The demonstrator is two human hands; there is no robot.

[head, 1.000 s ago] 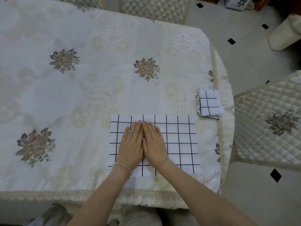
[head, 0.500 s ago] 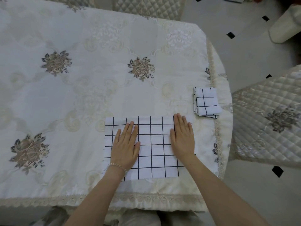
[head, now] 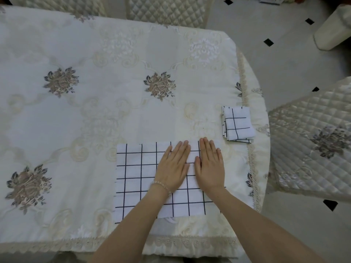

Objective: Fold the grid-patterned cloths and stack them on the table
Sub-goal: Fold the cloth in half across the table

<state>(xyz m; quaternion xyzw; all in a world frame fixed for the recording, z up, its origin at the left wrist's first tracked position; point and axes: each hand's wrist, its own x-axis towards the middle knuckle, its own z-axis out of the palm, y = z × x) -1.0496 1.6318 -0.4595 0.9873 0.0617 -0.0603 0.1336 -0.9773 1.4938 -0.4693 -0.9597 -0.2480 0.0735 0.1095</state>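
A white cloth with a black grid lies flat as a wide rectangle near the table's front edge. My left hand presses on its right half with straight fingers. Close beside it, my right hand lies flat on the cloth's right end. A small folded stack of grid-patterned cloths sits at the table's right edge, just beyond my right hand and apart from it.
The table wears a cream embroidered tablecloth with flower motifs. Quilted chairs stand at the right and at the far side. The tiled floor shows past the right edge.
My hands were together at the cloth's middle, then spread apart. Now the left hand has slid right to lie beside the right hand at the cloth's right end.
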